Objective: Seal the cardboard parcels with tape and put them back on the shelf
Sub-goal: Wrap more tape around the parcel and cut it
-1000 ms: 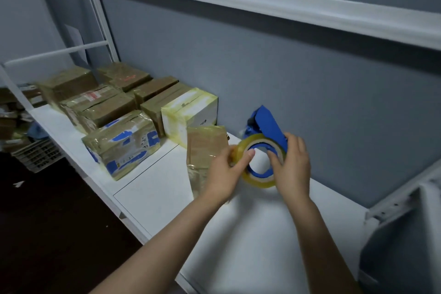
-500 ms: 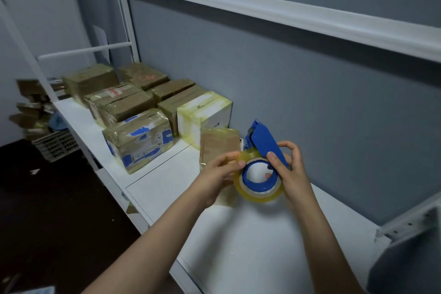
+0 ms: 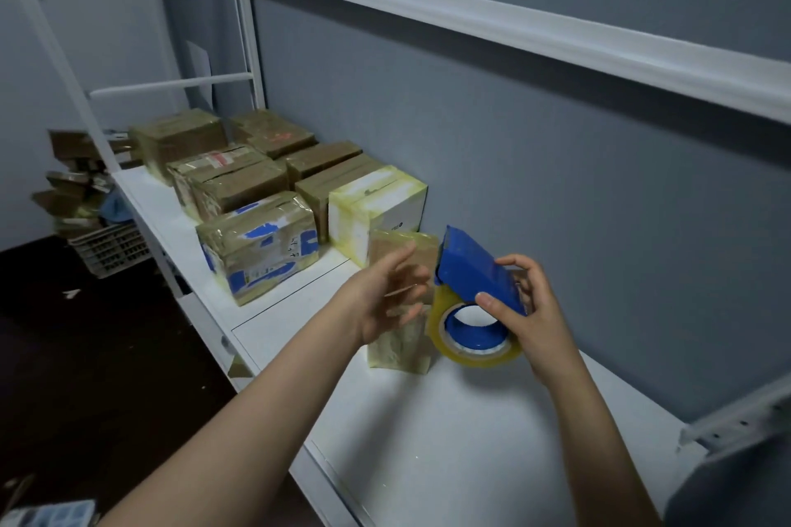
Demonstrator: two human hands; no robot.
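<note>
Since the earlier frame the left hand (image 3: 385, 295) has let go of the tape roll (image 3: 466, 355). Its fingers are spread wide and motion-blurred just in front of the small upright cardboard parcel (image 3: 398, 351) on the smooth white shelf (image 3: 449, 441). Right hand (image 3: 535, 321) fingers curl around the blue tape dispenser (image 3: 475, 270), with the glossy yellowish roll below the thumb. Tape-wrapped boxes (image 3: 257, 252) stand beyond the left fingertips.

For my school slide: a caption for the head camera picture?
Right hand holds a blue tape dispenser; open left hand hovers before a small parcel on the shelf.
</note>
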